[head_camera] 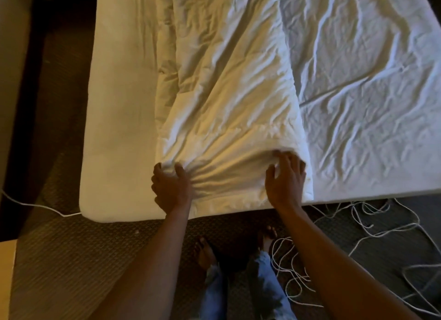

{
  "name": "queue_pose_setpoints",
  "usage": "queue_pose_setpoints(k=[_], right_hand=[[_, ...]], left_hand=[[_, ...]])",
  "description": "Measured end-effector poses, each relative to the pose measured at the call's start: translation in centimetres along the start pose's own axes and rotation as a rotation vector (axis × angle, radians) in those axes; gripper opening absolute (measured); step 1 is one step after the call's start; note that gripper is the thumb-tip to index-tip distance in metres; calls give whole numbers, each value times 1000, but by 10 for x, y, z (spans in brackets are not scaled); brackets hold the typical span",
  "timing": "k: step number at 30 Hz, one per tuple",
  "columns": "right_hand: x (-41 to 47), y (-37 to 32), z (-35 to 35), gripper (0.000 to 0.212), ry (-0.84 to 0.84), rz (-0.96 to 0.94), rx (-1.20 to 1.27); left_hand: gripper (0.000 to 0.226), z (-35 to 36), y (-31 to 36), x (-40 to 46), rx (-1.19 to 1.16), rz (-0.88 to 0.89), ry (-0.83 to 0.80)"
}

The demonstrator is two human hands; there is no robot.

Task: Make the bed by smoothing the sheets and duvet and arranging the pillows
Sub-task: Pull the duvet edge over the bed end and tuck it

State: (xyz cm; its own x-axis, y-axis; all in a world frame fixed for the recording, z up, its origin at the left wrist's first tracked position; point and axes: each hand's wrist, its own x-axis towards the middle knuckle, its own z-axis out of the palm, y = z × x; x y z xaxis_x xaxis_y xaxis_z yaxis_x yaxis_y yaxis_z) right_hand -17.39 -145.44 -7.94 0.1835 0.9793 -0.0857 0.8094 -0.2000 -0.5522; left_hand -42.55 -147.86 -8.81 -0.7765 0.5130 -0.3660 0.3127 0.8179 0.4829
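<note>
At the bed's (pixel 114 128) near edge, the left hand (pixel 170 188) clamps its grip on bunched duvet (pixel 226 93) while the right hand (pixel 286 176) presses down, fingers spread apart.

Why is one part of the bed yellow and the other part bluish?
Head view: warm light tints the folded white duvet and bare white mattress edge yellowish, while the wrinkled white sheet catches cooler light. The left hand and right hand look dim, and the dark floor is murky.
</note>
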Motion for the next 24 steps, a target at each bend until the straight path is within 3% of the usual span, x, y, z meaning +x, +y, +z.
queue_pose_setpoints(k=[2, 7, 9, 12, 14, 17, 19, 24], right_hand=[[23, 7, 0, 55, 21, 20, -71], [19, 16, 51, 73, -201, -12, -248], [12, 13, 66, 74, -235, -25, -279], [18, 4, 65, 76, -246, 12, -254], [37, -5, 57, 75, -212, 14, -197], [82, -21, 53, 73, -150, -58, -202], [100, -28, 65, 74, -138, -160, -315], [88, -28, 136, 76, -176, -344, -493]], left_hand=[[51, 15, 4, 11, 53, -18, -10], [23, 37, -6, 47, -49, 170, 112], [25, 33, -12, 60, -87, 180, 183], [43, 28, -9, 58, 58, 174, 276], [53, 28, 13, 45, 73, 311, 327], [60, 50, 55, 25, 136, 737, 120], [64, 71, 68, 25, 263, 892, -29], [71, 108, 26, 79, 543, 780, 22]])
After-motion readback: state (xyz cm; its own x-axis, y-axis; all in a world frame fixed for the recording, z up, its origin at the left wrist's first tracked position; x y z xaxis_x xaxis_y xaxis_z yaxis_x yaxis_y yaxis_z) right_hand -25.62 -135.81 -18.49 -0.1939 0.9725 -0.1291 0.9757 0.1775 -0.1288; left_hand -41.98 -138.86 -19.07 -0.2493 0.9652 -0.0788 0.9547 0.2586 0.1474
